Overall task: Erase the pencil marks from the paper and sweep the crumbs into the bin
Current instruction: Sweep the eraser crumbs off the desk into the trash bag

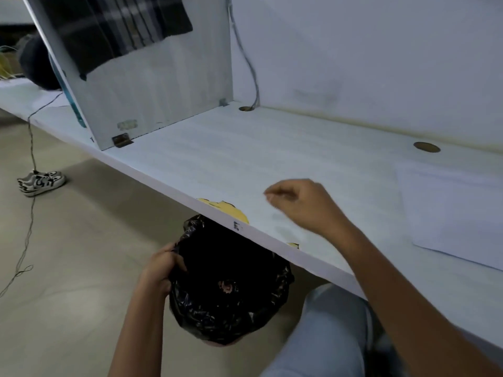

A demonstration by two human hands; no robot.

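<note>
My left hand (160, 265) grips the rim of a bin lined with a black plastic bag (231, 284), held below the front edge of the white desk (217, 159). My right hand (299, 205) hovers over the desk near that edge, directly above the bin, fingers loosely curled with the fingertips close together; whether it holds anything is unclear. A white sheet of paper (457, 213) lies on the desk to the right of that hand. No crumbs can be made out on the desk surface.
Chipped yellow patches (228, 209) mark the desk's front edge. A side partition (152, 85) stands at the left with a dark checked cloth over it. Two cable holes (426, 147) sit near the back wall. A shoe (40, 182) and a cable lie on the floor.
</note>
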